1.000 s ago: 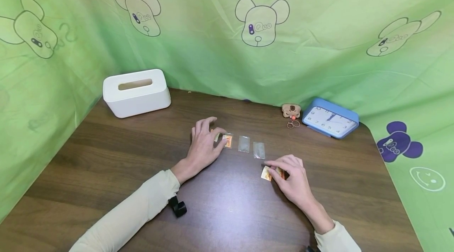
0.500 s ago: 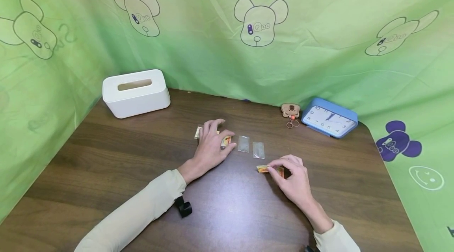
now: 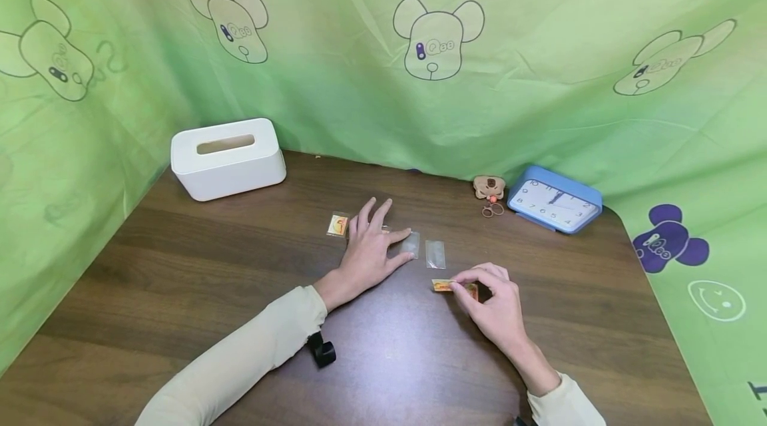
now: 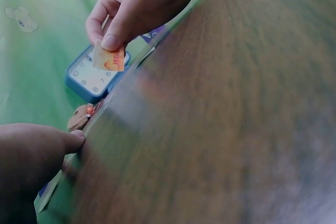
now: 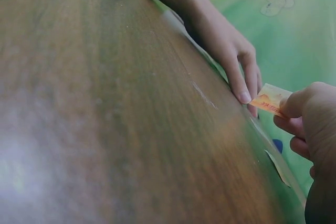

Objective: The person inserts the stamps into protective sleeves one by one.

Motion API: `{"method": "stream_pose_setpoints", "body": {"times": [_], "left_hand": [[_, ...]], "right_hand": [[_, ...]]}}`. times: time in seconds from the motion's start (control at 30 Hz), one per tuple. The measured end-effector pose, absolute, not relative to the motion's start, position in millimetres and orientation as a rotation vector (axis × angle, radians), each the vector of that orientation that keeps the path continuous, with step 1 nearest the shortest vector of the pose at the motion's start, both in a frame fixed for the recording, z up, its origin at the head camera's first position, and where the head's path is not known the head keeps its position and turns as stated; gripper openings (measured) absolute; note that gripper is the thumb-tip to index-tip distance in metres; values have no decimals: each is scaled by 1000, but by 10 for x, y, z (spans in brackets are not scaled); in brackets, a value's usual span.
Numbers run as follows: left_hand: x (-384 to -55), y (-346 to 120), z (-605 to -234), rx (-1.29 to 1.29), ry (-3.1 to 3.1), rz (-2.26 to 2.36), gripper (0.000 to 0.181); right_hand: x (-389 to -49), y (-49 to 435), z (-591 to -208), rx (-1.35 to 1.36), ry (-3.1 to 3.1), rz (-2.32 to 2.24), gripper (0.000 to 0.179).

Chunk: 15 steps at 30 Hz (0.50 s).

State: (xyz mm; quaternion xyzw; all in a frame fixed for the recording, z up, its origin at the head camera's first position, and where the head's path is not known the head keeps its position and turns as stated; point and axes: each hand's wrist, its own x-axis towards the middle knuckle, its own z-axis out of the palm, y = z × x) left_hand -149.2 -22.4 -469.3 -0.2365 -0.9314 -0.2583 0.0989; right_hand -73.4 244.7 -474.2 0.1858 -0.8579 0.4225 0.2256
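In the head view my left hand [image 3: 368,256] lies low over the table with fingers spread. Its thumb and index fingertips are at a small clear plastic sleeve [image 3: 411,246]. Under that hand another orange-printed piece is mostly hidden. A sleeve with an orange-and-cream card [image 3: 337,225] inside lies to its left, and a second clear sleeve [image 3: 435,255] lies to its right. My right hand [image 3: 494,306] pinches a small orange-and-yellow paper card [image 3: 443,285] between thumb and index finger; more orange print shows behind the fingers. The right wrist view shows this card [image 5: 270,98] held up off the table.
A white tissue box [image 3: 229,160] stands at the back left. At the back right are a blue clock [image 3: 556,200] and a brown animal-shaped keychain [image 3: 489,188]. Green printed cloth [image 3: 335,66] hangs behind the brown wooden table [image 3: 198,266].
My left hand has moved right, from the orange-printed sleeves to the clear one, uncovering the leftmost card. The card in my right hand has tilted; that hand stays nearly in place.
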Motion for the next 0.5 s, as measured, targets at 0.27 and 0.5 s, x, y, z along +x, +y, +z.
{"method": "stream_pose_setpoints", "body": {"times": [0.27,0.5], "left_hand": [[-1485,-235,-4704,-713,-2730,-783,39],[-1455,-244,-4687,-704,-2712,-882,28]], "right_hand": [[-724,2431,-4729,495,-2381,1173,28],[-726,2425,-4714,504,-2371,1178,27]]}}
